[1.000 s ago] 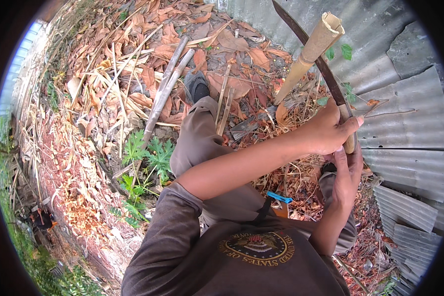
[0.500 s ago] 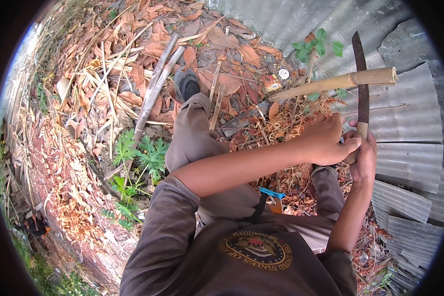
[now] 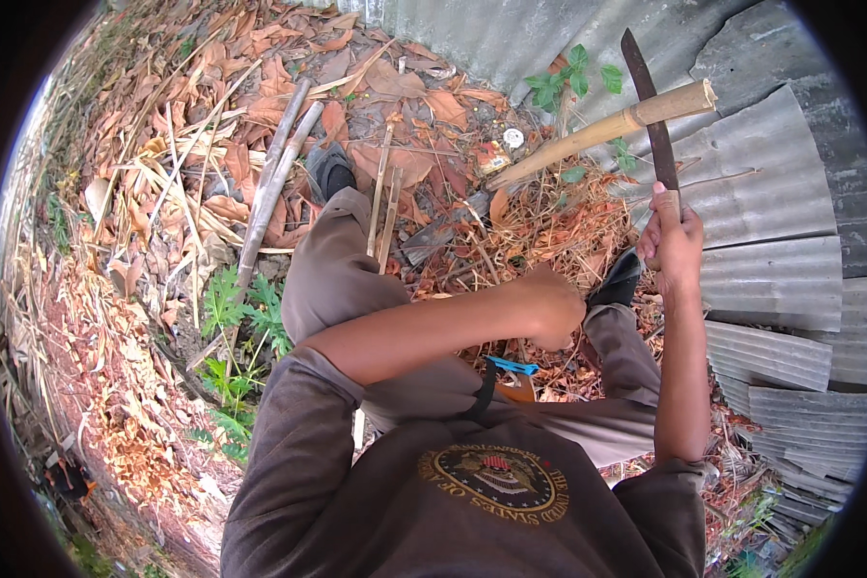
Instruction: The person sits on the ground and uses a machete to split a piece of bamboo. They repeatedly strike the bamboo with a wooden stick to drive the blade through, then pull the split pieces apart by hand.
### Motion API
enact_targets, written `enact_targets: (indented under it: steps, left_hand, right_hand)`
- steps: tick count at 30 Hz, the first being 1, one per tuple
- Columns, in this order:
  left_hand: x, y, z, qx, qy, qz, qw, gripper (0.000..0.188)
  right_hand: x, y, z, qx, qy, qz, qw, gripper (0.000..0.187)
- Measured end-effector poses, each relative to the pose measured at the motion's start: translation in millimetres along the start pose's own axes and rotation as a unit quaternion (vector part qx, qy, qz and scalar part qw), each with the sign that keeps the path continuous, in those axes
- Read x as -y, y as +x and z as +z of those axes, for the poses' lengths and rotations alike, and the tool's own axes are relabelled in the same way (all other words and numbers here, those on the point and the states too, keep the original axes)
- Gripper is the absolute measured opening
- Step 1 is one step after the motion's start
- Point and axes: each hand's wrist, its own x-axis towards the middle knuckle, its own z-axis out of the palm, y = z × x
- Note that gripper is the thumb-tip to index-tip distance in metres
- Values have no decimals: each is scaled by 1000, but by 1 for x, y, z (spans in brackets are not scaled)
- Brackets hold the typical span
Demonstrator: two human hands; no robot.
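My right hand is wrapped round the light handle of a machete, whose dark blade points up and away. A split-ended piece of bamboo lies across the blade and hides a short stretch of it; whether the blade has cut into it I cannot tell. The bamboo's thinner end reaches down left toward the ground litter. My left hand is closed in a fist left of and nearer than my right hand, apart from the machete. Its fingers curl out of sight, so anything inside is hidden.
Corrugated metal sheets stand along the right and far side. Two bamboo poles lie by my left shoe. Dry leaves and straw cover the ground. Green plants grow on the left. A blue item is at my waist.
My left hand has drawn away from the machete handle, back toward my body. My right hand has raised the machete away from me, and the bamboo's thick end has risen with it.
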Motion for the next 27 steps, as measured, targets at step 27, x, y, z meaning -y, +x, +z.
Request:
enact_targets:
  steps: [27]
  left_hand:
    - [-16,-26,13,174,26,-91,980,44]
  right_hand:
    - [-13,-28,-7,158,138,63,976,43]
